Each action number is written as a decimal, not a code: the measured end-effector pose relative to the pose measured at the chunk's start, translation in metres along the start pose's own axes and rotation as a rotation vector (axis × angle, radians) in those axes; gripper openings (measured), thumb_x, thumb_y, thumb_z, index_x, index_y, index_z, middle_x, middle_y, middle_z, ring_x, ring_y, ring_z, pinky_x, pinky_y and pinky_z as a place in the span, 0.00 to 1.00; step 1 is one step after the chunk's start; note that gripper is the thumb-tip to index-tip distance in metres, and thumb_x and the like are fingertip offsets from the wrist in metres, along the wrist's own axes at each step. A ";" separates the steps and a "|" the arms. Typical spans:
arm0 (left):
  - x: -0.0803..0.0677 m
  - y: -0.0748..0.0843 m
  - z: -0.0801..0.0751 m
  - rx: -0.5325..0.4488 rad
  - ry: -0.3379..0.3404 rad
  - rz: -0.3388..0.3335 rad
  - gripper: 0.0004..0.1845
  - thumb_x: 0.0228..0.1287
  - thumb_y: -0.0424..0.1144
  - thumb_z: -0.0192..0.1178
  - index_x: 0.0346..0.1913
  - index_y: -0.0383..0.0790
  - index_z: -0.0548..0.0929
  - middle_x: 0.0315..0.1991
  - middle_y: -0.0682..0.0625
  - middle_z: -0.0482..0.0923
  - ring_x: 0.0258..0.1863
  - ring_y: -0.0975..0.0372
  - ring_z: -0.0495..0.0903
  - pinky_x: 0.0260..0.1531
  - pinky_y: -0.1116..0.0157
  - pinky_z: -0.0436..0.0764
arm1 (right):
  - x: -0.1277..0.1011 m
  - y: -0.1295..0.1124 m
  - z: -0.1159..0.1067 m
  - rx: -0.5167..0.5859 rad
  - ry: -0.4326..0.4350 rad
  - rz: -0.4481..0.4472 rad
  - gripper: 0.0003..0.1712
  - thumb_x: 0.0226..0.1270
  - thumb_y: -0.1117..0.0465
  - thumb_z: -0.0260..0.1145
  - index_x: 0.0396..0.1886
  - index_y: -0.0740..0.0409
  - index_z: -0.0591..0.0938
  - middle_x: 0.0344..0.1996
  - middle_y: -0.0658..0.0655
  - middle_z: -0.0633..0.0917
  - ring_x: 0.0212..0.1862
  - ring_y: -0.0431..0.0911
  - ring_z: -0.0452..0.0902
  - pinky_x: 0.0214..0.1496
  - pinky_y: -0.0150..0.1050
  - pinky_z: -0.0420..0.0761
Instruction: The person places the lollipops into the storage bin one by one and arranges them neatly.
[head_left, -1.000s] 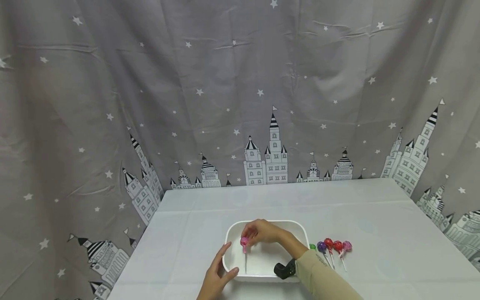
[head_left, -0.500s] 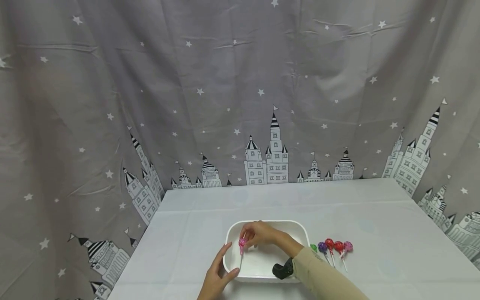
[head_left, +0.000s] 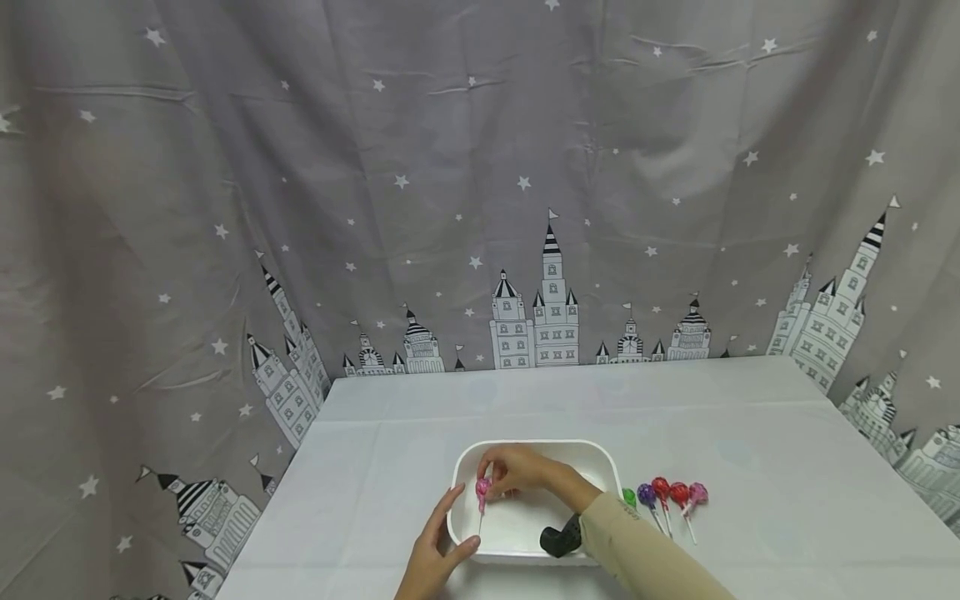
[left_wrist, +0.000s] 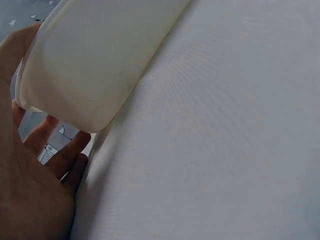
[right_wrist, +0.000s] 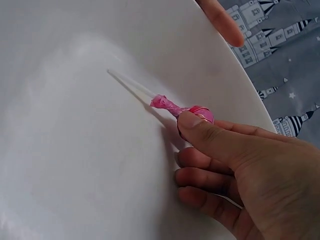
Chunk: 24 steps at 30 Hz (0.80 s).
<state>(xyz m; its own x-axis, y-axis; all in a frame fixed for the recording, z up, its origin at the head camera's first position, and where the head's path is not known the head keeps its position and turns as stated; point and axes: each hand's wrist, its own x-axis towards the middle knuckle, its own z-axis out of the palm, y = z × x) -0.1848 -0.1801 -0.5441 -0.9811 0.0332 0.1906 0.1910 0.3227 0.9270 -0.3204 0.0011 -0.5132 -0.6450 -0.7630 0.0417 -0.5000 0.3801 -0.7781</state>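
Note:
A pink-wrapped lollipop (right_wrist: 172, 106) is held inside a white plastic tray (head_left: 536, 533). My right hand (right_wrist: 250, 170) pinches it by the candy end between thumb and index finger. Its white stick points toward the near side, and its tip looks close to or touching the tray floor. Around the tray's left end, my left hand (head_left: 431, 550) holds the wall. The left thumb (left_wrist: 20, 47) reaches the rim, while the other fingers (left_wrist: 65, 155) curl loosely against the outside. Part of the tray's interior is hidden under my right hand and forearm.
Right of the tray lie several lollipops: a green one (head_left: 629, 497) partly hidden by my sleeve, a purple one (head_left: 647, 495), red ones, and a pink one (head_left: 697, 493). They rest on a white-covered table (head_left: 375, 467). A grey castle-print curtain (head_left: 420, 208) hangs behind.
My right hand has shifted slightly left and lower with the lollipop, bringing it closer to the tray's left wall. The left hand stays in place on the tray.

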 end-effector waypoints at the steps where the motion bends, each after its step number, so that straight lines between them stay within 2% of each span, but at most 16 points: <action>1: 0.000 -0.001 0.000 0.007 0.000 -0.012 0.36 0.53 0.41 0.66 0.66 0.51 0.64 0.68 0.35 0.53 0.66 0.40 0.52 0.61 0.40 0.53 | 0.001 0.001 0.001 -0.005 -0.001 0.001 0.14 0.50 0.64 0.73 0.37 0.56 0.80 0.15 0.45 0.77 0.15 0.36 0.69 0.15 0.25 0.71; 13: 0.000 -0.002 0.000 0.005 0.005 -0.012 0.36 0.53 0.41 0.67 0.66 0.53 0.65 0.68 0.35 0.54 0.66 0.41 0.52 0.62 0.41 0.53 | 0.004 0.001 0.003 -0.050 -0.003 -0.028 0.14 0.49 0.64 0.74 0.35 0.57 0.80 0.13 0.43 0.75 0.12 0.34 0.67 0.13 0.24 0.69; 24: 0.000 -0.004 -0.001 0.000 0.002 0.022 0.36 0.54 0.40 0.67 0.66 0.53 0.65 0.68 0.35 0.53 0.66 0.42 0.52 0.62 0.43 0.54 | 0.006 0.001 0.003 -0.068 -0.008 -0.025 0.14 0.49 0.62 0.74 0.36 0.54 0.80 0.12 0.43 0.75 0.11 0.32 0.65 0.12 0.24 0.68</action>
<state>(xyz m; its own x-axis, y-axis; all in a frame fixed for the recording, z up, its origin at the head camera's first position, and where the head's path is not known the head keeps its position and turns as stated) -0.1860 -0.1820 -0.5474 -0.9767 0.0380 0.2113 0.2121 0.3223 0.9226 -0.3225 -0.0048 -0.5156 -0.6273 -0.7768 0.0557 -0.5542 0.3950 -0.7327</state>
